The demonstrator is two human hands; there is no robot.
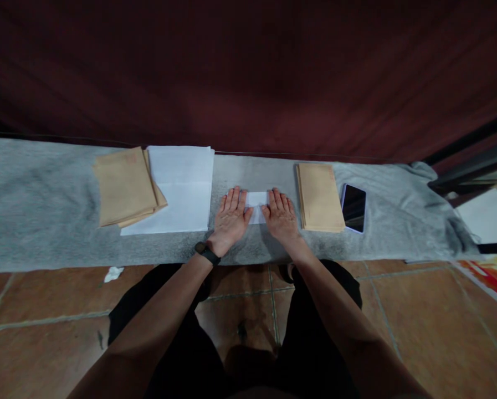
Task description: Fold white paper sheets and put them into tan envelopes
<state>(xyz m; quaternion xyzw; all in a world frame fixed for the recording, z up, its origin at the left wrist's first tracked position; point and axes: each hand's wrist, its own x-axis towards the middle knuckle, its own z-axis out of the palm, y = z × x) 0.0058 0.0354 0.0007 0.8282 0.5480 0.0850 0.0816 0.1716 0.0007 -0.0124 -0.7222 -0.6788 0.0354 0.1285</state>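
Observation:
A small folded sheet of white paper (pixel 257 199) lies flat on the grey cloth between my hands. Its left side is under the fingers of my left hand (pixel 232 213), which lies flat and wears a dark wristband. My right hand (pixel 280 211) rests flat on the paper's right side, fingers stretched out. Both thumbs point inward over the paper, and the covered edges are hidden. Left of my hands is a stack of larger white sheets (pixel 185 188). Brown envelopes (pixel 126 185) overlap that stack's left side. Another pile of brown envelopes (pixel 321 197) is just right of my right hand.
A phone (pixel 353 208) with a dark screen lies beside the right envelope pile. The grey cloth (pixel 49 205) covers a long narrow surface against a dark red hanging cloth (pixel 248 77). A white scrap (pixel 113 274) is on the tiled floor. White paper (pixel 487 216) sits at the far right.

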